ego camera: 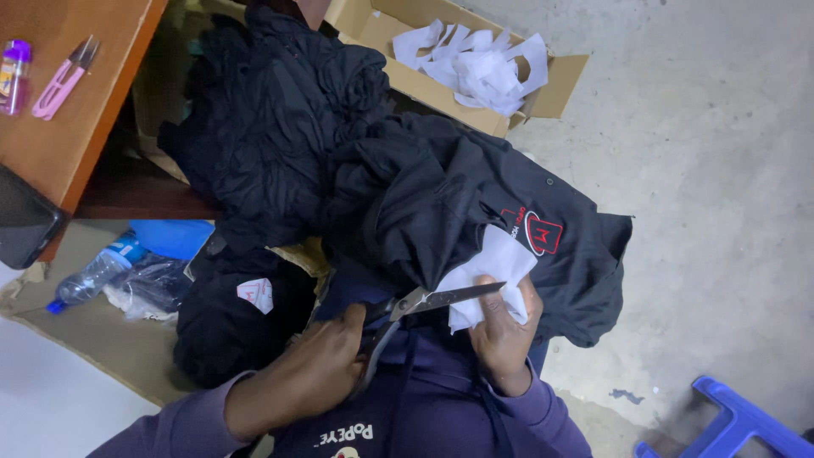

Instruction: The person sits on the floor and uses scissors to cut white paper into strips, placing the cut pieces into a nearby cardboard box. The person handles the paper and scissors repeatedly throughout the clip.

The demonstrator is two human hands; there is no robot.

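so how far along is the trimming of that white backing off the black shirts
Done: a cardboard box already holds a heap of white cut pieces. In hand: the left hand works scissors against the white backing that the right hand pinches on a black shirt. Left: a black garment pile behind; its state is unclear.

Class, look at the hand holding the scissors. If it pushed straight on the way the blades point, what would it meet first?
The left hand holds the scissors, whose blades point right. They would probably first meet the white backing fabric pinched by the right hand, against the black garment; depth is unclear.
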